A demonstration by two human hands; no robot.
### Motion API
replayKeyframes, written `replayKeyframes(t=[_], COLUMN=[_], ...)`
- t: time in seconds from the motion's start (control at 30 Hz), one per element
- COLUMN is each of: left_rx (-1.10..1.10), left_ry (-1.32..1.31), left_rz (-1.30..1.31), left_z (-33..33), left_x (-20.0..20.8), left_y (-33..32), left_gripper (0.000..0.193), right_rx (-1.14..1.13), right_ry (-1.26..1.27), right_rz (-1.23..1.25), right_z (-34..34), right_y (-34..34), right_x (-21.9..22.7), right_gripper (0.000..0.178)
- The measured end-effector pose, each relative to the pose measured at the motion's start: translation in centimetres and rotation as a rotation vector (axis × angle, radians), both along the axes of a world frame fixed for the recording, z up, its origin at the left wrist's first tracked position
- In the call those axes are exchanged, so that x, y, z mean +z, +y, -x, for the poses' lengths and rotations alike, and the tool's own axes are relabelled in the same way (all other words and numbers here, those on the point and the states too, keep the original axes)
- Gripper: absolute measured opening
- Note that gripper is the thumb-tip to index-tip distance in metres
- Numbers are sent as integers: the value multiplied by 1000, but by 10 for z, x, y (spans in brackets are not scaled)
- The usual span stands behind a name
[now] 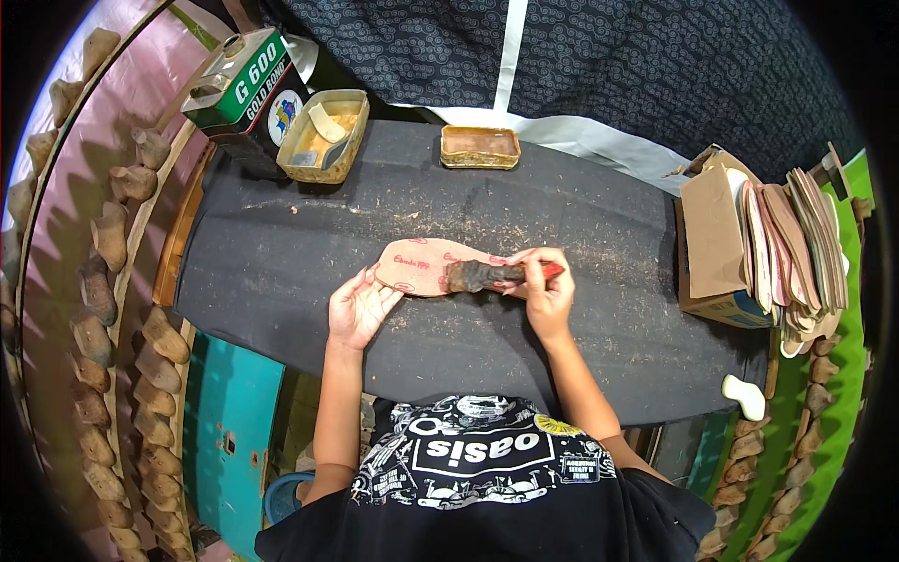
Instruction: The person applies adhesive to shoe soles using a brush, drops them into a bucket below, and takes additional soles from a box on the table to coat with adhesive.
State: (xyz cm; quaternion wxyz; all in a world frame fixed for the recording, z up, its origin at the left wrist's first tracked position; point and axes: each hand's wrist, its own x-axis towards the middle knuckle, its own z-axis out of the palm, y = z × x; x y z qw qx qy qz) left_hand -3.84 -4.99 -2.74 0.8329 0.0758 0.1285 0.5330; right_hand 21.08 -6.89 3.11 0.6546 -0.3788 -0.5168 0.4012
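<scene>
A pinkish shoe insole (407, 262) with red print lies crosswise just above the dark table, its wide end to the left. My left hand (361, 309) grips that end at its lower left edge, fingers along the rim and thumb on top. In my right hand (546, 295) is a glue brush (501, 274) with a red handle end and a dark, crusted body. Its bristles rest on or just over the middle of the insole. Part of the insole's narrow end is hidden behind the brush and my right fingers.
The dark table (599, 347) carries scattered shavings. Along its far side stand a metal can (248, 94), a tub (351, 159) with scraper-like pieces, and a shallow glue-stained tray (479, 150). At right, a cardboard box (716, 234) holds stacked insoles (796, 244). Shoe lasts (94, 337) line side racks.
</scene>
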Motion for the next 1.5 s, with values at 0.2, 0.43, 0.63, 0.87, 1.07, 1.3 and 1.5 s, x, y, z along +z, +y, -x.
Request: replayKeyframes(t=[0.2,0.43,0.63,0.87,1.07,1.3,1.5], left_rx=[26,12,36,-7,-18,-5,-6], left_ry=[94,94,136,30,24,16,8], left_rz=[29,-3,10,-7,6,8,3], left_z=[-2,-2,-5,-6,-5,-7,-7], left_x=[4,1,5,6,13,15,15], left_y=[2,4,2,1,1,1,0], left_gripper=[29,34,29,37,57,60,61], right_rx=[-126,-334,-270,-104,-243,-298,-178], right_ry=[-239,-272,-190,-286,-188,-89,3], right_rz=[-5,-70,-84,-139,-4,-12,96], right_z=[-30,-84,-53,-45,-91,-82,-47], right_y=[-3,-18,-15,-2,-18,-13,3], right_x=[-10,-8,0,-17,-12,-3,-19], right_gripper=[12,14,10,10,17,18,15])
